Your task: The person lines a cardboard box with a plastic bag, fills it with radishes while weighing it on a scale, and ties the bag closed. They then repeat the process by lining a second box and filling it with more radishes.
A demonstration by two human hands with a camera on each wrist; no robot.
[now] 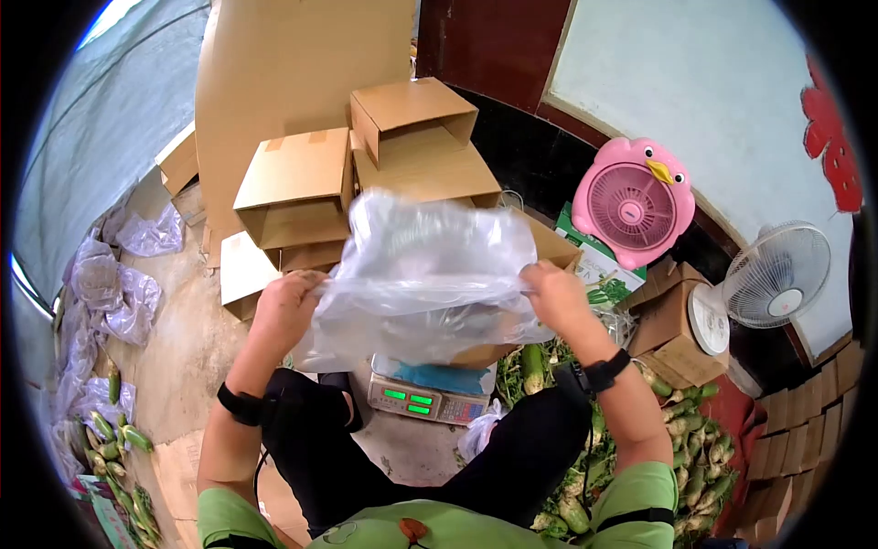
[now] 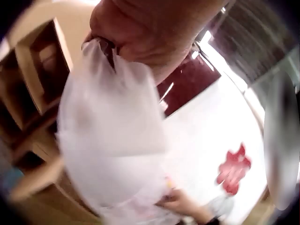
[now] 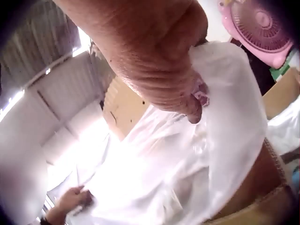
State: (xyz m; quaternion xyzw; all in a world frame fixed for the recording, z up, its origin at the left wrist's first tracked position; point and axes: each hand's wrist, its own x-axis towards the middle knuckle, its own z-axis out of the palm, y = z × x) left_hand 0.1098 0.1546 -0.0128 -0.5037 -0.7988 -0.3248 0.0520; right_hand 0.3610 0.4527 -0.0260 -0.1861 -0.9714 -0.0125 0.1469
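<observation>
Holding up a clear plastic bag (image 1: 430,320) over the scale (image 1: 425,400), pinched at its edge by the left hand (image 1: 291,297) and right hand (image 1: 558,295), wide apart. Maybe above a box (image 1: 483,355), hard to tell. Probably opening the bag; next, seems to need pulling its mouth wider.

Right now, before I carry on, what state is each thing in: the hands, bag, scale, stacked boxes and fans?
Left hand: gripping the bag's edge.
Right hand: gripping the bag's opposite side.
Plastic bag: held up, spread between both hands.
Scale: switched on, displays lit green; digits too small to read.
Cardboard boxes: stacked, open ends showing.
Pink fan: upright; running or not, can't tell.
White fan: running or not, can't tell.
</observation>
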